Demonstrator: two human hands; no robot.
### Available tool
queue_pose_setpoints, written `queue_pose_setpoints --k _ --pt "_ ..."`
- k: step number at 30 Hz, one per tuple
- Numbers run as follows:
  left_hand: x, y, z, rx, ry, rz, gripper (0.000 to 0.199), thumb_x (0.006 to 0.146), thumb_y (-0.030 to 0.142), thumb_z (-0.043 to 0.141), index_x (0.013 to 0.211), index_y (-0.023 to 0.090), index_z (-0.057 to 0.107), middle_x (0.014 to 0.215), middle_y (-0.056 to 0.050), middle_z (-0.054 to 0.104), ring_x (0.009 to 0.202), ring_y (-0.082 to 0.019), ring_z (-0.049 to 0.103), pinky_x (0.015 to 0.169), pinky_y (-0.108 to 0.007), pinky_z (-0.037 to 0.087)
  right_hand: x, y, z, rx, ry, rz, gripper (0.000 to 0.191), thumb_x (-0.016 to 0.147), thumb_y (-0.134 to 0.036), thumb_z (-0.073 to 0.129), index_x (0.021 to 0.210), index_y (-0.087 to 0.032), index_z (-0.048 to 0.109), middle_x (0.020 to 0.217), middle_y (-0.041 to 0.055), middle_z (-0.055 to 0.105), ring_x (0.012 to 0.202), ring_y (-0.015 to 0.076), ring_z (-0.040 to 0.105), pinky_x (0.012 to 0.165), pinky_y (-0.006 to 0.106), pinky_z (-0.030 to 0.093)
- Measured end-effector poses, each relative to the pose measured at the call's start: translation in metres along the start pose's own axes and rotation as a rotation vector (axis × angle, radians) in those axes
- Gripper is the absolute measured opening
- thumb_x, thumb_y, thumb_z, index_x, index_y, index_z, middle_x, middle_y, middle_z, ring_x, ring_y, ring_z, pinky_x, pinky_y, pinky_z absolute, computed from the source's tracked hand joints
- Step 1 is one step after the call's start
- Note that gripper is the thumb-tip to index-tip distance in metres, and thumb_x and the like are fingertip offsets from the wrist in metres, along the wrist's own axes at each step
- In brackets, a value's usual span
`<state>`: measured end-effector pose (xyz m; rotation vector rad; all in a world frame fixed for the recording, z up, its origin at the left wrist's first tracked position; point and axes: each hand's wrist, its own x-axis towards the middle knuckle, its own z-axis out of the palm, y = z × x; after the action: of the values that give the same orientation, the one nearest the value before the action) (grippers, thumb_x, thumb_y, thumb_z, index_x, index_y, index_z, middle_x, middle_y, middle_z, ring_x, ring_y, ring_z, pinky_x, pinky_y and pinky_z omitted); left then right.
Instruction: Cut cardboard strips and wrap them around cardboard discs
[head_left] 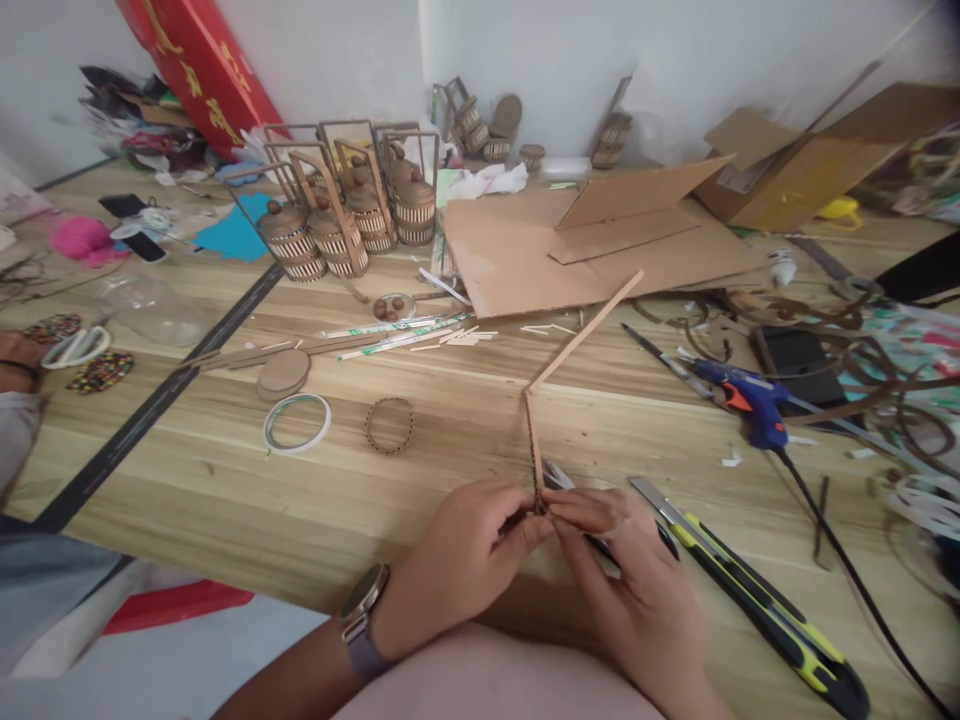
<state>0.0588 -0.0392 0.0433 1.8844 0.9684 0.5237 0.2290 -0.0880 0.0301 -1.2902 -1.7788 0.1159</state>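
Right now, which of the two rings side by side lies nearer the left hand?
The thin dark patterned ring; the thicker white ring lies farther from the left hand.

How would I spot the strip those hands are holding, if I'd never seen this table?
Find the big cardboard sheet on the wooden table, then look nearer, where the left hand and right hand meet. The thin brown strip runs outward from between them. Unlike the straight yellow-and-black cutter knife to the right, it bends sharply partway along.
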Motion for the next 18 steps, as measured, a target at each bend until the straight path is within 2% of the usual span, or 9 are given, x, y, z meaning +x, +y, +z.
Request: queue_pose_setpoints --k 3,8,11,15,18 --pt "0.0002 0.0006 0.0009 -0.059 -0.048 -0.063 0.03 0.098 0.027 0.046 0.074 0.018 0.06 0.072 0.0 0.065 0.069 -0.014 0.06 0.065 -0.024 0.039 -0.0033 0.003 0.0004 -0.074 -0.034 -0.066 0.018 0.088 -0.012 0.059 0.099 -0.026 0.064 0.092 0.0009 0.078 0.084 0.0186 0.071 0.081 0.037 0.048" --pt "0.0001 0.0026 0.0013 -0.093 -0.054 -0.112 0.032 0.097 0.024 0.044 0.068 0.018 0.057 0.067 0.001 0.062 0.065 -0.013 0.058 0.063 -0.023 0.038 -0.0054 0.0034 0.0016 -0.126 -0.048 -0.093 0.017 0.088 -0.01 0.059 0.097 -0.024 0.061 0.092 0.0008 0.078 0.084 0.0177 0.071 0.084 0.037 0.044" --pt "-0.0007 0.0019 0.0012 -0.095 -0.068 -0.085 0.031 0.096 0.022 0.043 0.068 0.018 0.056 0.065 0.001 0.06 0.064 -0.012 0.056 0.062 -0.022 0.036 -0.0034 0.0018 0.0022 -0.084 -0.022 -0.027 0.015 0.088 -0.012 0.058 0.095 -0.025 0.06 0.088 -0.0004 0.076 0.079 0.0166 0.069 0.081 0.035 0.045" --pt "-0.0019 0.0002 0.0007 -0.1 -0.083 -0.039 0.03 0.097 0.022 0.043 0.069 0.018 0.055 0.065 0.002 0.058 0.064 -0.011 0.055 0.062 -0.021 0.035 -0.0019 -0.0002 0.0014 0.003 0.012 0.135 0.012 0.09 -0.015 0.056 0.089 -0.026 0.062 0.081 -0.0015 0.074 0.074 0.0155 0.068 0.072 0.031 0.05" --pt "-0.0022 -0.0009 0.0005 -0.081 -0.092 -0.037 0.03 0.096 0.022 0.044 0.07 0.018 0.056 0.066 0.002 0.06 0.066 -0.011 0.056 0.063 -0.021 0.036 -0.0022 -0.0009 0.0006 0.005 0.011 0.188 0.012 0.09 -0.018 0.056 0.087 -0.026 0.064 0.079 -0.0004 0.074 0.073 0.0168 0.069 0.067 0.03 0.051"
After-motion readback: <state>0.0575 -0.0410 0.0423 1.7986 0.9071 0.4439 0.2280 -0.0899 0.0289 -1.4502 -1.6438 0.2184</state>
